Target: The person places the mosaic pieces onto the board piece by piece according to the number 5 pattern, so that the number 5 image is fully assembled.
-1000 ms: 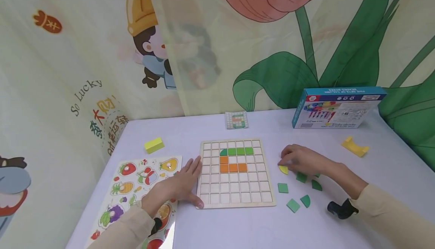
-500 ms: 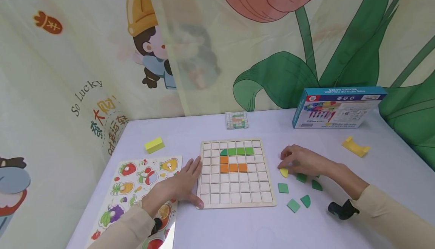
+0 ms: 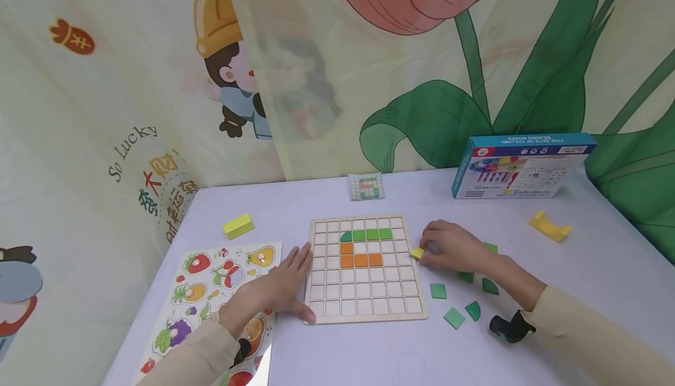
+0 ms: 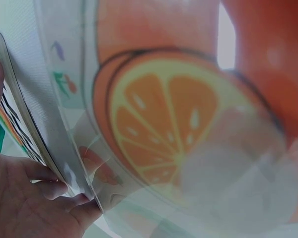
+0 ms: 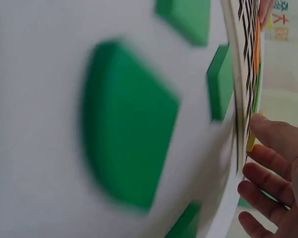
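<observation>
A wooden grid board [image 3: 369,313] lies mid-table, with green squares [image 3: 372,234], a green quarter-circle piece and several orange squares [image 3: 361,260] set in its cells. My left hand [image 3: 282,280] rests along the board's left edge, fingers straight and thumb at the lower left corner. Just off the board's right edge, my right hand [image 3: 450,248] pinches a small yellow piece [image 3: 417,253] between thumb and fingertips; the right wrist view shows the yellow piece [image 5: 251,140] edge-on. Below and beside this hand lie loose green squares [image 3: 438,291] and green quarter-circle pieces [image 3: 473,310].
A fruit sticker sheet [image 3: 181,310] lies under the left forearm. A yellow block [image 3: 239,226] stands at the back left, a small pattern card [image 3: 366,187] behind the board. At the back right are a blue box [image 3: 522,166] and a curved yellow block [image 3: 550,226].
My right hand has picked up the yellow piece and moved left with it toward the board's right edge, uncovering a green piece behind. The left hand has stayed in place.
</observation>
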